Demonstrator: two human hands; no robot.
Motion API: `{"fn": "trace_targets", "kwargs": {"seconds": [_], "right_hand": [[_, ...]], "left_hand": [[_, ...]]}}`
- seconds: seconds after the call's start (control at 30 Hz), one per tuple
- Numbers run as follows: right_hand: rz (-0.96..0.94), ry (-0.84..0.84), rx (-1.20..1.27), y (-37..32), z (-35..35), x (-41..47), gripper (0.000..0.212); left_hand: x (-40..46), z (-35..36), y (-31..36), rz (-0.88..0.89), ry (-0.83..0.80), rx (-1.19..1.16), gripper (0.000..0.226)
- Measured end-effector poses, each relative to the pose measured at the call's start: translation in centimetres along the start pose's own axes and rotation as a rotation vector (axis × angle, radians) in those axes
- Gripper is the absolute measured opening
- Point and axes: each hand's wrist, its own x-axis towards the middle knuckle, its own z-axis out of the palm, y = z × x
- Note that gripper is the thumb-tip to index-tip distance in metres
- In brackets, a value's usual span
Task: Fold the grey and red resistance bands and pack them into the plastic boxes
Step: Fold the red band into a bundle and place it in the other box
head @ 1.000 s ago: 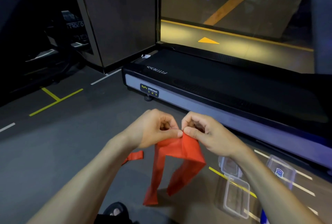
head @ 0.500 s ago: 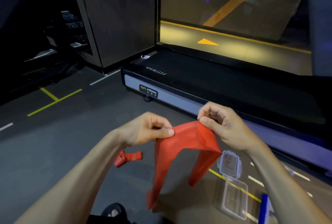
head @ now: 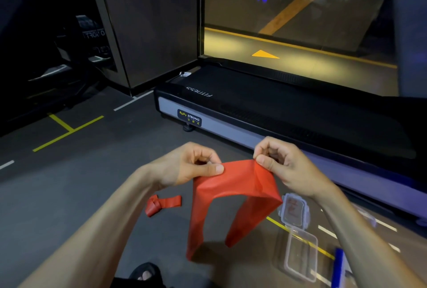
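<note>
Both hands hold a wide red resistance band (head: 233,195) up over the floor. My left hand (head: 191,165) pinches its top edge on the left and my right hand (head: 279,162) pinches the top edge on the right. The stretch between them is spread flat, and two ends hang down to the floor. An open clear plastic box (head: 300,255) lies on the floor at the lower right, its hinged lid (head: 294,211) flat behind it. No grey band is in view.
A small knotted red strip (head: 161,204) lies on the floor left of the band. A black treadmill (head: 265,112) runs across behind my hands. A blue object (head: 337,267) sits at the bottom right. My sandalled foot (head: 145,274) shows at the bottom edge.
My hands, pinched together on the band a second ago, have moved apart. The right hand went right, spreading the band's top edge out wide.
</note>
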Motion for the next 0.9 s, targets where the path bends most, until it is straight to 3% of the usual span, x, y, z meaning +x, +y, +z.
{"fn": "trace_targets", "kwargs": {"seconds": [0.37,0.47,0.7,0.9], "right_hand": [[0.039,-0.074,0.384,-1.0,2.9,0.1,0.007],[0.015,-0.054,0.214,-0.8,4.0,0.3,0.008],[-0.003,-0.086,-0.014,-1.4,3.8,0.4,0.009],[-0.111,-0.073,0.01,-3.3,2.6,0.7,0.007]], "left_hand": [[1.4,2.0,0.7,0.062,-0.031,0.13,0.02],[1.6,2.3,0.9,0.098,-0.017,0.163,0.02],[1.2,2.0,0.2,0.16,0.143,0.5,0.017],[0.7,1.9,-0.4,0.025,-0.076,0.111,0.013]]}}
